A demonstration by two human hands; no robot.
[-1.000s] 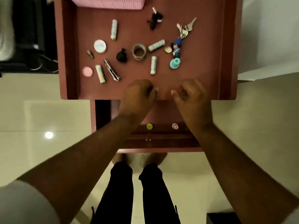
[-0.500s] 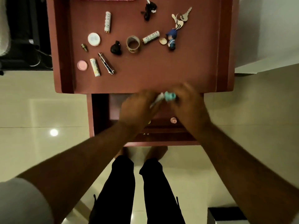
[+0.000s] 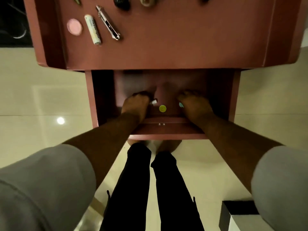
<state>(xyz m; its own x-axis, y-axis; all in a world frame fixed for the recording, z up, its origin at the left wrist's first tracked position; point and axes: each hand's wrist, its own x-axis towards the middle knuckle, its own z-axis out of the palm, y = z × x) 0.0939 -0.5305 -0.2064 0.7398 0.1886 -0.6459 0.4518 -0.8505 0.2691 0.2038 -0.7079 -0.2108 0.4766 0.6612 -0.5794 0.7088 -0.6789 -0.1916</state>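
Both our hands are down inside the open drawer (image 3: 166,130) at the centre of the frame, backs turned up toward the camera. Our left hand (image 3: 135,105) is closed tight, its fingers curled round a battery (image 3: 153,102). Only the battery's white tip pokes out on the hand's right side, pointing toward the middle of the drawer. Our right hand (image 3: 195,105) is also closed narrow, its fingers folded over a teal piece (image 3: 181,105). Just a sliver of that piece shows at the hand's left edge, too little to tell its shape. The two hands sit level with each other and well apart. Between them, a yellow disc (image 3: 162,108) lies on the drawer floor, near the battery tip but not touching it. We cannot tell whether either hand rests on the drawer floor.

Both forearms come up from the lower corners of the frame and slant inward. They cross over the drawer's front panel, and grey sleeves (image 3: 41,189) cover the upper arms.

Above the drawer, the red-brown counter (image 3: 166,47) fills the top of the frame. In its upper left lie a pink disc (image 3: 74,27), a second battery (image 3: 92,29) and a nail clipper (image 3: 108,22), side by side and apart from one another.
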